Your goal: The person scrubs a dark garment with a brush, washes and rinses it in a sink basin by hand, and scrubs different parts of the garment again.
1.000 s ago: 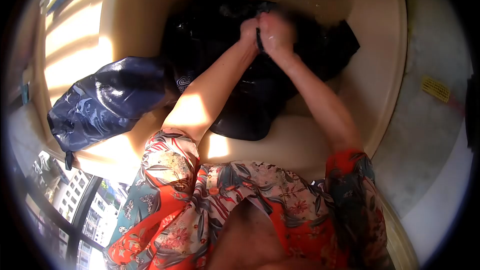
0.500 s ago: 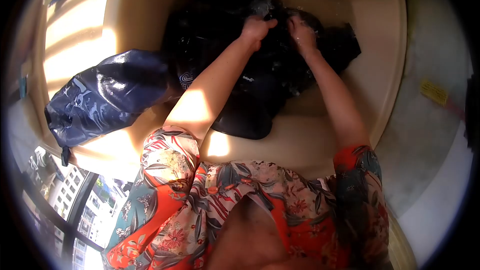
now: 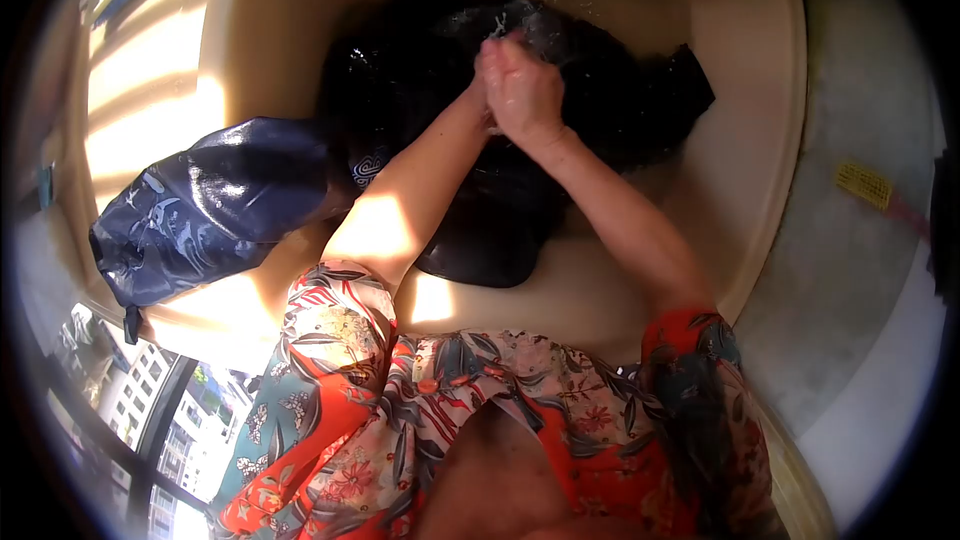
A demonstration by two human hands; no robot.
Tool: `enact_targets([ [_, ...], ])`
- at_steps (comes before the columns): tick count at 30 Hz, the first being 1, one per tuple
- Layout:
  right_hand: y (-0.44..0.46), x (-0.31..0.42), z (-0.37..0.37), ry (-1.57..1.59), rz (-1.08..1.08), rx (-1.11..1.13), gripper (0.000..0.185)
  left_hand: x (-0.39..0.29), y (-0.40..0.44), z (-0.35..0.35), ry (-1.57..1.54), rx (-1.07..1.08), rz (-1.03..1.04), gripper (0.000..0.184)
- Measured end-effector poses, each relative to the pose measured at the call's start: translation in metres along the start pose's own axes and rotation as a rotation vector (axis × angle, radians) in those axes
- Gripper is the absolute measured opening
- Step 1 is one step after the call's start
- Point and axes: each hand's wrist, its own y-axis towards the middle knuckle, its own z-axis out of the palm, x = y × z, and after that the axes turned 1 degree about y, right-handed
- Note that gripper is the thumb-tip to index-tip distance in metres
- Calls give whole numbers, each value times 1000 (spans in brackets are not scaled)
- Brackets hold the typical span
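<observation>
Wet black cloth lies in water inside a beige tub. Above it my two hands are pressed together, wet, with small splashes beside them. My right hand is closed over my left hand, whose fingers are mostly hidden. Whether any cloth is between them cannot be made out. A shiny dark blue wet cloth hangs over the tub's left side and runs in toward the black cloth, near a white swirl pattern.
A grey surface with a yellow label runs along the tub's right side. At the lower left a window shows buildings outside. Bright sunlight falls on the tub's left side.
Half a second ago my hands were apart over the black cloth; now they are together again, a little left of where they met one second ago. The blue cloth has hardly moved.
</observation>
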Motion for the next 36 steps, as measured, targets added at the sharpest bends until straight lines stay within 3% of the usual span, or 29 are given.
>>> enact_targets([
  [3, 22, -23, 6, -168, 133, 127, 33, -12, 4, 32, 135, -453, -156, 34],
  [4, 37, -50, 2, -164, 176, 172, 36, 6, 18, -27, 784, -186, 259, 32],
  [6, 49, -52, -11, -247, 275, 236, 37, 13, 24, -40, 1090, 13, 469, 27],
  [8, 33, -37, -11, -304, 335, 207, 34, 1, 19, -23, 441, -212, 52, 26],
  [9, 12, -26, -1, -250, 138, 250, 32, -5, 12, 2, 112, -313, -152, 27],
  [11, 6, -36, 0, -228, 168, 223, 31, 0, -6, 34, 60, -254, -36, 28],
  [12, 11, -41, 2, -210, 172, 203, 31, -11, 10, -18, 54, 12, -187, 32],
  [13, 18, -48, 3, -195, 172, 182, 30, -4, 16, 19, 217, -543, -125, 36],
  [15, 35, -100, -21, -212, 224, 245, 32, -2, 19, 74, 908, -601, -145, 51],
  [16, 42, -103, -24, -214, 203, 162, 36, 1, 24, 72, 593, -642, -132, 63],
  [17, 48, -104, -32, -224, 186, 86, 42, -7, 21, 94, 648, -715, -143, 58],
  [18, 54, -103, -42, -78, 496, 47, 43, -14, 21, 78, 555, -590, -133, 54],
  [19, 44, -106, -41, -79, 428, 8, 44, -22, 24, 59, 467, -464, -113, 51],
  [21, 6, -118, -29, -71, 273, -54, 45, -24, 25, 43, 610, -548, -77, 37],
  [22, -16, -123, -22, -205, 305, 89, 41, -22, 25, 35, 700, -570, -72, 35],
  [25, -6, -160, -25, -274, 91, 332, 34, -13, 23, 37, 933, -664, -72, 30],
  [26, 18, -103, -33, -126, 551, 273, 29, -11, 22, 40, 1001, -706, -70, 28],
  [27, 15, -96, -17, -229, 395, 140, 27, -14, 21, 45, 811, -685, -80, 28],
  [29, 7, -21, -20, -107, 148, 111, 23, -23, 20, 54, 435, -631, -106, 27],
  [30, -2, 5, -23, 30, 107, 151, 24, -23, 18, 42, 319, -401, -99, 27],
  [32, -2, -2, -11, -39, 87, 124, 24, -22, 17, 1, 86, 62, -76, 28],
  [34, 23, -48, 2, 21, 243, 154, 31, -12, 9, 73, 337, -702, -9, 30],
  [35, 26, -57, 3, 47, 258, 123, 36, -8, 12, 75, 504, -821, 21, 32],
  [36, 27, -54, 2, -58, 304, 157, 35, -7, 19, 50, 512, -805, 0, 33],
])
